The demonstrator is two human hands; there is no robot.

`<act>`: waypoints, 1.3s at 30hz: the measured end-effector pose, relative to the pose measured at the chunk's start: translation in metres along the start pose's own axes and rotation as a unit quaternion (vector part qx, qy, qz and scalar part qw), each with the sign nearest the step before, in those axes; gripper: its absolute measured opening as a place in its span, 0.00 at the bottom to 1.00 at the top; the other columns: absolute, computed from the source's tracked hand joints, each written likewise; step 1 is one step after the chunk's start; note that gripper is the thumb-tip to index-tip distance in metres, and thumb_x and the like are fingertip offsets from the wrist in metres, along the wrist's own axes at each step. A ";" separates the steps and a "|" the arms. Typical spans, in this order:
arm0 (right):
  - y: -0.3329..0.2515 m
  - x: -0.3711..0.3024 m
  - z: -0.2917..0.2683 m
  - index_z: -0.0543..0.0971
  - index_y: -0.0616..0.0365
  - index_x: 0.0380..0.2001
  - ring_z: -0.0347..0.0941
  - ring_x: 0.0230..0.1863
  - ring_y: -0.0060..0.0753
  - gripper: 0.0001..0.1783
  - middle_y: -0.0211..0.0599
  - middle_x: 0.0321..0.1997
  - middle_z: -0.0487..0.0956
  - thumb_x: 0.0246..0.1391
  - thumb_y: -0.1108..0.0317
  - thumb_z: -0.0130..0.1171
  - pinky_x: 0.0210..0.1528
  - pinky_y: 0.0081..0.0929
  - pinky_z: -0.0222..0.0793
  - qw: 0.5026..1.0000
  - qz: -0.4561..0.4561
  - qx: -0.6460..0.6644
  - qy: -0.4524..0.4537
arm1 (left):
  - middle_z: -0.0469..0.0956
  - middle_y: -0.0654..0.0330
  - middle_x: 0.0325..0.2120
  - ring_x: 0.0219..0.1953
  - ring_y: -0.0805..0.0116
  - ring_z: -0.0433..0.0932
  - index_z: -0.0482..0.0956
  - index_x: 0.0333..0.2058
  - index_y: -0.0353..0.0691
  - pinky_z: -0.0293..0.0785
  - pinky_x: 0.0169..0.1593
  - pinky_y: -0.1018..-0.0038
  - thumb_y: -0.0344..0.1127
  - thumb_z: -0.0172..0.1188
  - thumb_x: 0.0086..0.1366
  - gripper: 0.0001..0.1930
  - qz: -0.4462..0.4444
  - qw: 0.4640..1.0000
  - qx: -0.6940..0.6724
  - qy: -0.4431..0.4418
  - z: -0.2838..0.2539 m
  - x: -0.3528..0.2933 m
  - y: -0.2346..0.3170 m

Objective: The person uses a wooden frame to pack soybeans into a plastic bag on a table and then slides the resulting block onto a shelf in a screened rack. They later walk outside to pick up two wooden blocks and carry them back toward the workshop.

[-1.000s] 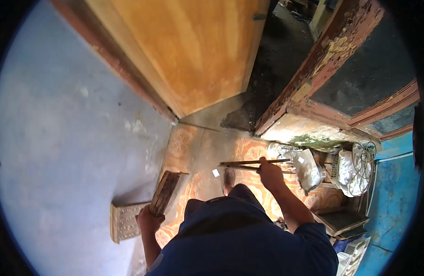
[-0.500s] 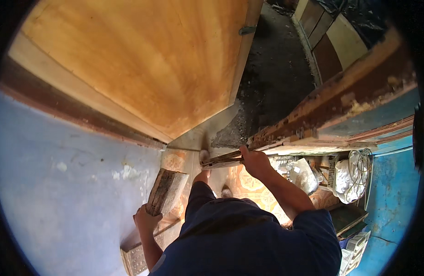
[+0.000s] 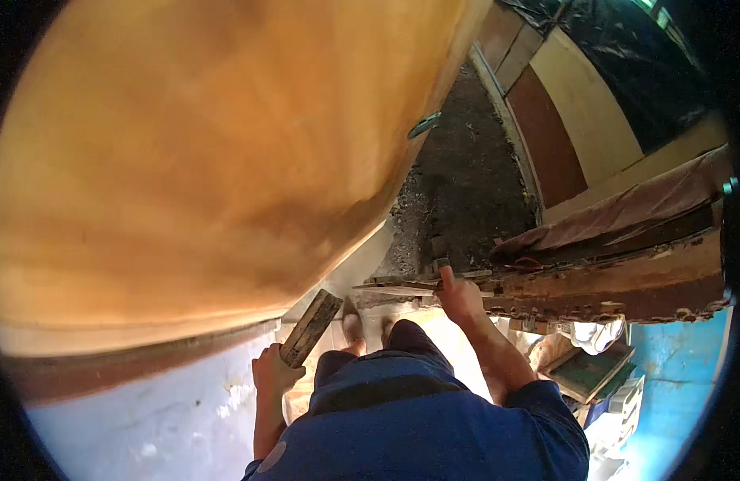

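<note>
My left hand [image 3: 275,369] is closed around the lower end of a short, rough wooden board [image 3: 310,327], which tilts up and to the right beside my leg. My right hand [image 3: 460,300] grips several thin wooden strips [image 3: 398,286] that point left across the doorway, over my feet. A small dark piece [image 3: 441,263] shows just past its fingers; I cannot tell whether the hand holds it. Close ahead on the left stands a large yellow-brown wooden door [image 3: 225,160], swung open, with a metal handle [image 3: 423,124] near its edge.
A worn, splintered door frame [image 3: 610,289] runs along the right, close to my right hand. Beyond the doorway lies a dark dirt floor [image 3: 474,184] beside a panelled wall [image 3: 582,104]. A pale blue wall [image 3: 169,417] is at left; trays [image 3: 590,373] are stacked at lower right.
My view has shifted toward the doorway, so the door fills more of it. The board in my left hand has turned and come closer to my leg. Both hands keep their hold.
</note>
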State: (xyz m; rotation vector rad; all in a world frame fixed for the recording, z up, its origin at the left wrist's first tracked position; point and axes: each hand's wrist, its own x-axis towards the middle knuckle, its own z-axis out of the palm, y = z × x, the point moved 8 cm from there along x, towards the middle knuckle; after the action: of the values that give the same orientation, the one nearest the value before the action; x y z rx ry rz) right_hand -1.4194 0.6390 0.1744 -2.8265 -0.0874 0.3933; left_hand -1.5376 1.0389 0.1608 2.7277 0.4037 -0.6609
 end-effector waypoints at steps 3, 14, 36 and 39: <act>0.006 0.024 -0.015 0.61 0.55 0.44 0.74 0.29 0.59 0.25 0.51 0.24 0.77 0.46 0.65 0.61 0.30 0.51 0.67 0.999 0.043 0.006 0.003 | 0.77 0.53 0.33 0.39 0.55 0.76 0.74 0.39 0.40 0.68 0.45 0.62 0.46 0.68 0.34 0.30 0.024 1.000 0.014 -0.007 -0.018 0.043 0.023; 0.052 0.075 -0.014 0.62 0.57 0.38 0.74 0.28 0.59 0.18 0.52 0.21 0.76 0.46 0.68 0.58 0.29 0.54 0.65 0.986 0.117 0.080 0.085 | 0.76 0.45 0.40 0.45 0.49 0.74 0.71 0.45 0.39 0.69 0.50 0.60 0.44 0.73 0.32 0.38 0.141 0.987 0.065 0.040 -0.076 0.138 0.120; 0.143 0.139 -0.014 0.65 0.54 0.36 0.75 0.26 0.55 0.19 0.48 0.20 0.76 0.39 0.73 0.58 0.28 0.49 0.68 0.954 0.267 0.089 0.106 | 0.76 0.44 0.39 0.42 0.48 0.76 0.70 0.46 0.34 0.70 0.47 0.61 0.43 0.72 0.36 0.37 0.023 0.991 -0.015 -0.131 -0.064 0.238 0.152; 0.158 0.166 -0.038 0.66 0.54 0.34 0.74 0.26 0.56 0.16 0.48 0.20 0.76 0.39 0.73 0.58 0.29 0.50 0.68 0.952 0.264 0.083 0.130 | 0.76 0.45 0.39 0.44 0.46 0.75 0.71 0.45 0.37 0.69 0.48 0.59 0.44 0.70 0.40 0.33 0.079 0.993 -0.001 -0.091 -0.066 0.260 0.174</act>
State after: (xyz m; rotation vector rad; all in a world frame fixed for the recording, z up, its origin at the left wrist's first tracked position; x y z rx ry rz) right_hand -1.2463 0.4940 0.1213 -2.6671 0.7317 0.1203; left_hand -1.2302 0.9547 0.1312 2.6339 0.1427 -0.8535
